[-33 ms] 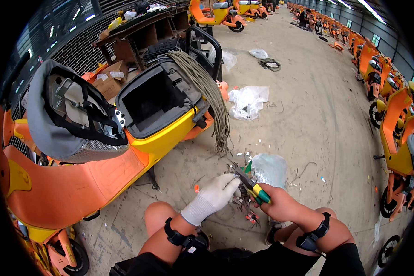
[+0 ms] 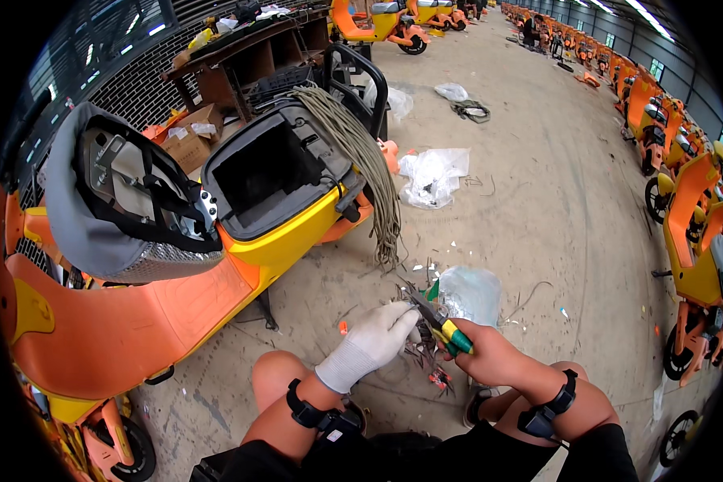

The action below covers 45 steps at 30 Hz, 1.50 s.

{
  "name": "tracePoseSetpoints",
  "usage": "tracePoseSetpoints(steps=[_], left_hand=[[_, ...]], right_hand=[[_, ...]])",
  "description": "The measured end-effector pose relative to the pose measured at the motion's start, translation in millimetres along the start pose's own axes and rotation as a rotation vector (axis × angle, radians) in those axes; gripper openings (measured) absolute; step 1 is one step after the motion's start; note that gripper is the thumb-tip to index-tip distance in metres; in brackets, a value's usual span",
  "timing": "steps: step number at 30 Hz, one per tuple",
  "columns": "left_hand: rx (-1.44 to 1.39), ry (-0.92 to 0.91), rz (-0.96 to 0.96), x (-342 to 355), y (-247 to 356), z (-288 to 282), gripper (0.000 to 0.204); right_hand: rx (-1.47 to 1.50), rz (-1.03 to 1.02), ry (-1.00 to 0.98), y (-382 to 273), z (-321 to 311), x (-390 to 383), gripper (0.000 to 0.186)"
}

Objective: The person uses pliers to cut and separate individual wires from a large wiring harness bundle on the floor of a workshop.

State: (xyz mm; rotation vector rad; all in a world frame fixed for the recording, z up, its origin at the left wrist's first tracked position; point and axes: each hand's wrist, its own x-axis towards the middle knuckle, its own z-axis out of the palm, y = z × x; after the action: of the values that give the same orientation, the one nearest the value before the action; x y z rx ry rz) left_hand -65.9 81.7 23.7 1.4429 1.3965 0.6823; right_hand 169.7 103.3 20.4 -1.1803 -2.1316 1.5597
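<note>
My right hand [image 2: 490, 356], bare, is closed around the yellow-and-green handles of a pair of pliers [image 2: 451, 331]. The dark jaws point up and to the left, close to the fingertips of my left hand [image 2: 381, 333]. That hand wears a whitish knit glove, and its thumb and fingers are pressed together. What it pinches is too small and too covered to make out. Below and behind both hands, a tangle of dark wire scraps [image 2: 420, 353] with a few red bits lies on the floor.
An orange-and-yellow scooter [image 2: 161, 309] stands at my left, its grey seat [image 2: 96, 217] tipped up beside an uncovered storage box [image 2: 269, 165]. A rope coil [image 2: 357, 153] hangs over its rear. Plastic bags [image 2: 467, 293] lie on the concrete ahead. More scooters [image 2: 695, 233] line the right.
</note>
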Motion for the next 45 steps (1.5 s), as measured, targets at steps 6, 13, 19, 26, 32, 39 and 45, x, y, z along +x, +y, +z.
tracePoseSetpoints(steps=[6, 13, 19, 26, 32, 39, 45], left_hand=[[0.028, 0.112, 0.161, 0, -5, 4, 0.03], [0.02, 0.095, 0.098, -2, 2, 5, 0.029], [0.174, 0.099, 0.163, -1, -1, 9, 0.029], [0.302, 0.126, 0.216, -2, 0, 16, 0.03], [0.109, -0.028, 0.058, 1, 1, 10, 0.029], [-0.079, 0.075, 0.022, 0, 4, 11, 0.027], [-0.27, -0.093, -0.033, 4, -3, 3, 0.027]], right_hand=[[-0.047, 0.0, -0.009, -6, -3, -1, 0.046], [0.081, 0.027, -0.074, -14, -7, -3, 0.05], [0.048, -0.017, -0.069, -10, -7, -5, 0.058], [-0.071, 0.006, -0.031, -12, -7, -7, 0.064], [-0.084, 0.026, -0.039, -16, -8, -7, 0.065], [0.126, 0.058, -0.12, -15, -13, -5, 0.05], [0.265, 0.062, -0.166, -15, -13, -5, 0.044]])
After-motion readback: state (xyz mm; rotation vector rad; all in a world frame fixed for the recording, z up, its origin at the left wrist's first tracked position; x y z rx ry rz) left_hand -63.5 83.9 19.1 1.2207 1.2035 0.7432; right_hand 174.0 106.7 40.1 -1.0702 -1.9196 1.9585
